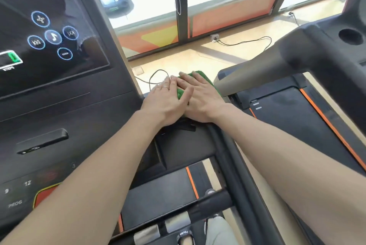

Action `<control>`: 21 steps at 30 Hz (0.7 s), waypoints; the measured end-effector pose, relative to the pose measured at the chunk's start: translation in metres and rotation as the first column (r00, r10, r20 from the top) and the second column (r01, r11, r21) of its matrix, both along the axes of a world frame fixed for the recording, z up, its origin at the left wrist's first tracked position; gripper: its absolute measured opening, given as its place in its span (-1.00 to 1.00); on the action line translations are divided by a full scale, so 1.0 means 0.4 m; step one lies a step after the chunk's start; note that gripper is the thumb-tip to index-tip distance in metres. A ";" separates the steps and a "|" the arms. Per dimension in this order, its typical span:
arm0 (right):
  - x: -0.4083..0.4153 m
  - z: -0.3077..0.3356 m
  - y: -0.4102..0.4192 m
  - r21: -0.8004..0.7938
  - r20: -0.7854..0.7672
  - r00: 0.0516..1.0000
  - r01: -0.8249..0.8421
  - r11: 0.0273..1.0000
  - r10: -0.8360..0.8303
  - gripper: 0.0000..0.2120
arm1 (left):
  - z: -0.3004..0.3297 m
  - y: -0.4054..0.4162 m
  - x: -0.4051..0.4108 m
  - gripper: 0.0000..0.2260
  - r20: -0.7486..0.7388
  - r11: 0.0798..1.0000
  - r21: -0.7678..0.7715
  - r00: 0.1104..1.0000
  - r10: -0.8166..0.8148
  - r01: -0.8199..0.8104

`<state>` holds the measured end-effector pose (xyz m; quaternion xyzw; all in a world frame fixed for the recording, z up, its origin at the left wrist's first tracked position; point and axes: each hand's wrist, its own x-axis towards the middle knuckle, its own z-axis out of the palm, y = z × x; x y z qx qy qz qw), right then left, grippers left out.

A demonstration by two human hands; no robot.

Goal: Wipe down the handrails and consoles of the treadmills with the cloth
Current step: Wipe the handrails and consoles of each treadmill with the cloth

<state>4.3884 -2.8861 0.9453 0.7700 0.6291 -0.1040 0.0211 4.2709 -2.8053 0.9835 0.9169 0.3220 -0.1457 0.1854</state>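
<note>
Both hands are laid flat, fingers straight: the left hand [165,104] and right hand [200,99] are pressed side by side on the green cloth [181,91], bunched at the far end of the treadmill's right handrail [225,149], which runs away from the camera. "PROG", "12" and "9" are read on the console [49,116].

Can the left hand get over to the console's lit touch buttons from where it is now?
Probably yes. The left hand lies flat on the green cloth beside the right hand, gripping nothing. The buttons sit up and left on the console, with nothing visible between.
</note>
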 end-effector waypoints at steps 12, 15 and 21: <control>-0.239 -0.062 -0.481 0.219 -0.447 0.834 0.454 0.863 -0.325 -0.29 | -0.085 -0.099 -0.062 -0.46 0.181 0.990 0.083 0.976 -0.124 0.110; -0.209 -0.056 -0.438 0.209 -0.458 0.829 0.450 0.868 -0.320 -0.31 | -0.100 -0.102 -0.053 -0.48 0.238 0.994 0.030 0.965 -0.108 0.104; -0.040 -0.034 -0.163 0.113 -0.678 0.634 0.590 0.800 -0.372 -0.39 | -0.102 -0.074 -0.056 -0.54 0.491 0.965 -0.262 0.858 0.150 -0.019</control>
